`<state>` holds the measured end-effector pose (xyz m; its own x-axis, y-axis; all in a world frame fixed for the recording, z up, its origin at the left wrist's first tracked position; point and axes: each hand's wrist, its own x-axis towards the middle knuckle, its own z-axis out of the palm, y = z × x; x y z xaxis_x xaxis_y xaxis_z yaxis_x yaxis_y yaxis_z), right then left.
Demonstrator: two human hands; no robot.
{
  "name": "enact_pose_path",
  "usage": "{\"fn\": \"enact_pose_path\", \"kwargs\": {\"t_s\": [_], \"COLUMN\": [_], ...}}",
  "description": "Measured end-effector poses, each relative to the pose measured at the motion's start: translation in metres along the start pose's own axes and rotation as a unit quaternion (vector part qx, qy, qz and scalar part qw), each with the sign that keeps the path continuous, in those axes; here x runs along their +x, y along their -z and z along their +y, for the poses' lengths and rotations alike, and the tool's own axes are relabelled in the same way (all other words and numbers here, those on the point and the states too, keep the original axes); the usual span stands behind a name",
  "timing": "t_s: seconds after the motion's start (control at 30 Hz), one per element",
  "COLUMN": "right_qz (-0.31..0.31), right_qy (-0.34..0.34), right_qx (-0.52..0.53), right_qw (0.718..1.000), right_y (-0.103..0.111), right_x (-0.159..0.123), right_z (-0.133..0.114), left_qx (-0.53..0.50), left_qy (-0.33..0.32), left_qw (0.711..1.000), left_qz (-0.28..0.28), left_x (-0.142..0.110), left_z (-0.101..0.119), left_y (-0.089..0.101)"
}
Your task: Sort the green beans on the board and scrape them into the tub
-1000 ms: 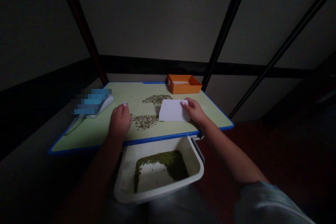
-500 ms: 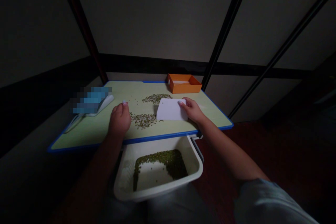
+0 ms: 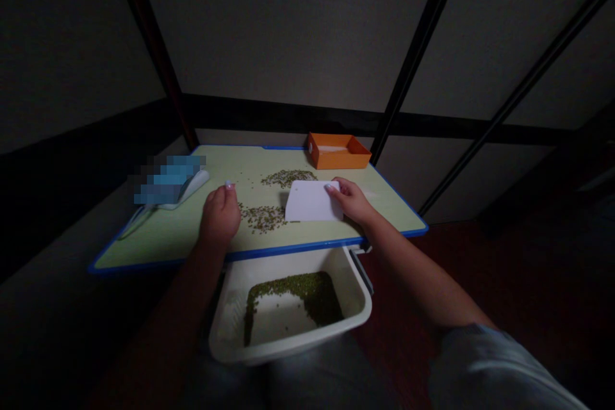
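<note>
My right hand (image 3: pixel 353 200) grips a flat white plastic scraper (image 3: pixel 313 200) by its right end, thumb on the near face. The scraper stands on edge over the table, its left edge beside a near patch of small green beans (image 3: pixel 263 218). A second patch of beans (image 3: pixel 288 177) lies farther back, behind the scraper. To the left of the near patch, my left hand (image 3: pixel 220 214) is closed with the thumb on top; whatever it holds, if anything, is hidden.
The pale green table (image 3: pixel 168 237) has a blue rim. Below its front edge sits a white plastic bin (image 3: pixel 288 351) with many more beans. An orange box (image 3: pixel 342 160) stands at the back right. At the left, a white stand (image 3: pixel 195 184) with a cable carries a blurred blue screen.
Both hands and the scraper keep almost the same place over the table. The view has shifted very slightly.
</note>
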<state>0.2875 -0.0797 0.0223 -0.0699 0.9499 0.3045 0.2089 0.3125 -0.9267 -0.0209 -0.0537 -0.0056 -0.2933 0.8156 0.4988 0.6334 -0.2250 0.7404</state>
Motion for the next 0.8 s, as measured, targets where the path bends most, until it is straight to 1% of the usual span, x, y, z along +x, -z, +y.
{"fn": "enact_pose_path", "kwargs": {"t_s": [0.23, 0.33, 0.6, 0.8], "right_qz": [0.01, 0.005, -0.001, -0.002], "right_qy": [-0.012, -0.011, 0.0, 0.013], "right_qx": [0.0, 0.001, -0.011, -0.022], "right_qw": [1.0, 1.0, 1.0, 1.0], "right_y": [0.0003, 0.0002, -0.0009, -0.0028], "right_x": [0.0003, 0.0006, 0.0013, 0.0017], "right_z": [0.0038, 0.0048, 0.0037, 0.0011], "left_qx": [0.007, 0.009, -0.007, 0.01], "left_qy": [0.021, 0.025, 0.007, 0.022], "left_qw": [1.0, 0.999, 1.0, 1.0], "left_qz": [-0.017, -0.023, -0.003, -0.014], "left_x": [0.0002, -0.0007, -0.0009, -0.0015], "left_z": [0.0054, 0.0073, 0.0039, 0.0061], "left_y": [0.0025, 0.0033, 0.0014, 0.0028]}}
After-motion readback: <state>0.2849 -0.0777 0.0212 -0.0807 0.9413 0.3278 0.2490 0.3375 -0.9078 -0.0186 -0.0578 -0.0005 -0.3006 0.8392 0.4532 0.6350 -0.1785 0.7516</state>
